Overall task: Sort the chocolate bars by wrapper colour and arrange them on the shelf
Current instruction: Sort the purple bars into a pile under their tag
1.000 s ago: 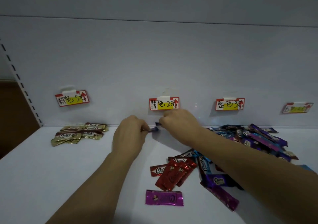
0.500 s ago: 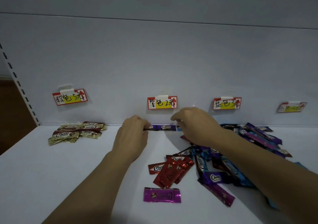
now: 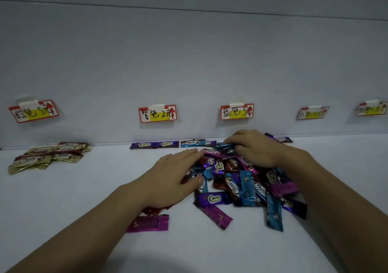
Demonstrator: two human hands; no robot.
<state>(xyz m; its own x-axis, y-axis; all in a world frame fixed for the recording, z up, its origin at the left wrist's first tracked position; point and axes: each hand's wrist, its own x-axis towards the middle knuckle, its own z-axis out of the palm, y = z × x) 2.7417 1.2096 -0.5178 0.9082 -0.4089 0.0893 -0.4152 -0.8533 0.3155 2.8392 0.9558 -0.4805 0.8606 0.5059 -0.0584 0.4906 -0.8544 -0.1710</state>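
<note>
Fingers (image 3: 186, 154) of the left hand (image 3: 172, 174) lie straight and together on the left edge of the mixed pile (image 3: 241, 180) of chocolate bars. The right hand (image 3: 258, 148) curls its fingers (image 3: 233, 139) over the pile's far side; whether they pinch a bar I cannot tell. Two purple bars (image 3: 143, 145) and one blue bar (image 3: 194, 143) line the far wall under five price tags (image 3: 157, 114). Half a second ago both hands were there. Red wrappers (image 3: 154, 209) hide under the left forearm, and a gold heap (image 3: 48, 155) lies far left.
</note>
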